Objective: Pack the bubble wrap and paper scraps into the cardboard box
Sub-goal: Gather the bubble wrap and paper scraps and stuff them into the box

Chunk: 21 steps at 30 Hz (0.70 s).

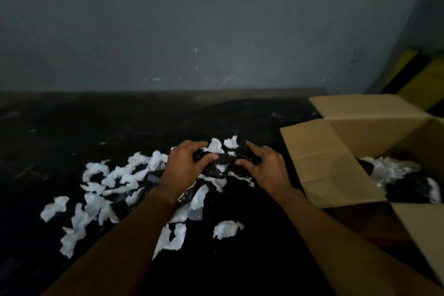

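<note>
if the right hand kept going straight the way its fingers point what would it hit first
The right hand points forward-left and grips the dark bubble wrap, so that comes first; just beyond lie white paper scraps, probably next. The cardboard box sits off its line.

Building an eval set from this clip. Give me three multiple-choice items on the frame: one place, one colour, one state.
1. Where does the cardboard box stand relative to the hands?
A. To their left
B. To their right
C. Between them

2. What colour are the loose paper scraps?
A. White
B. Red
C. Green

3. What are the hands doing?
A. Both grip the dark bubble wrap
B. Both lie flat on the box
C. One lifts a box flap

Answers:
1 B: the box sits beyond the right hand.
2 A: every scrap shows white.
3 A: the left hand and right hand curl round the bundle.
</note>
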{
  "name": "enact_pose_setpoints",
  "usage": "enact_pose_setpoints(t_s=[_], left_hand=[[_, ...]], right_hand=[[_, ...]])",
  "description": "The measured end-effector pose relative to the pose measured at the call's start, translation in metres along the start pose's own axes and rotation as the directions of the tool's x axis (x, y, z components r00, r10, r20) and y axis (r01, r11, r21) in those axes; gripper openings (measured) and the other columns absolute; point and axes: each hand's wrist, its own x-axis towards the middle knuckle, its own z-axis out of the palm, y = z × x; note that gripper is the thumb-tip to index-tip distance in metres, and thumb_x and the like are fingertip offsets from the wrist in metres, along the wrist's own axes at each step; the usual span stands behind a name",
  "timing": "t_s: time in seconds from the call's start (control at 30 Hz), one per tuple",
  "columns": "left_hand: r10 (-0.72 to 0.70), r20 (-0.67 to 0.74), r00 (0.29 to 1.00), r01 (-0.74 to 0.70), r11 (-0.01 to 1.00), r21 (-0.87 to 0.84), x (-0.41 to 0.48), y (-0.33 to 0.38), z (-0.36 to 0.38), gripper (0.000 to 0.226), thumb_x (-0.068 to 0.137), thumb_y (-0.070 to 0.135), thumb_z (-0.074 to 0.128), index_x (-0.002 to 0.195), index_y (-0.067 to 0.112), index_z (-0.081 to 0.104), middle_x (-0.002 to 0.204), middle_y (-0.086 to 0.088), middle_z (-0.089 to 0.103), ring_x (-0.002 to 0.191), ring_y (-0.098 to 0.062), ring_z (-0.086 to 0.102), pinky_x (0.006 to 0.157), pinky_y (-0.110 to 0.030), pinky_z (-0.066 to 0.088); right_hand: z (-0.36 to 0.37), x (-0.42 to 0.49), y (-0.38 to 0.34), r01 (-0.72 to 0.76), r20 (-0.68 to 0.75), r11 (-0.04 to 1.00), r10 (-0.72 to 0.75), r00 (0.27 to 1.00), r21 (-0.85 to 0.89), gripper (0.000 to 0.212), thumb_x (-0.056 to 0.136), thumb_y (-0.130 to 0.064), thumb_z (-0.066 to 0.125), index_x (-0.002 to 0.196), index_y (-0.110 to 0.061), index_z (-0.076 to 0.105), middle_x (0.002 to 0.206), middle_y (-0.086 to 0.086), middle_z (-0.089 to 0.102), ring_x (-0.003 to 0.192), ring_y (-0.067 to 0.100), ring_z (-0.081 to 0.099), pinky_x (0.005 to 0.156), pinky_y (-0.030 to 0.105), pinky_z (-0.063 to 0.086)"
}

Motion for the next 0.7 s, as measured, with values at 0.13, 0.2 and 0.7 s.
enact_pose_setpoints(t_s=[0.13, 0.2, 0.7], left_hand=[[0.085, -0.063, 0.994, -0.088, 0.995, -0.045, -0.001, 0.031, -0.031, 0.050, 0.073, 0.051, 0.074, 0.111, 0.019, 0.070, 0.102, 0.000, 0.067, 0.095, -0.012, 0.061, 0.087, -0.017, 0.040], [0.127, -0.066, 0.990, -0.131, 0.989, -0.066, -0.001, 0.050, -0.038, 0.050, 0.074, 0.049, 0.075, 0.112, 0.018, 0.070, 0.102, -0.001, 0.067, 0.095, -0.013, 0.061, 0.088, -0.019, 0.041], [0.358, -0.097, 0.929, -0.371, 0.895, -0.249, 0.028, 0.256, 0.057, 0.054, 0.078, 0.050, 0.070, 0.119, 0.016, 0.064, 0.108, 0.000, 0.062, 0.095, -0.007, 0.053, 0.083, -0.021, 0.041]], right_hand=[[-0.054, -0.007, -0.027, 0.037, -0.084, 0.999, -0.040, 0.996, -0.028, 0.062, 0.075, -0.045, 0.077, 0.130, -0.022, 0.060, 0.100, 0.010, 0.067, 0.096, 0.023, 0.064, 0.082, 0.026, 0.045], [-0.081, -0.012, -0.034, 0.040, -0.125, 0.999, -0.045, 0.991, -0.036, 0.063, 0.075, -0.045, 0.077, 0.131, -0.020, 0.060, 0.103, 0.009, 0.068, 0.099, 0.023, 0.064, 0.083, 0.024, 0.044], [-0.293, -0.051, 0.050, -0.065, -0.381, 0.990, 0.014, 0.925, -0.121, 0.062, 0.078, -0.036, 0.077, 0.132, -0.015, 0.057, 0.112, 0.007, 0.066, 0.100, 0.019, 0.062, 0.088, 0.032, 0.051]])
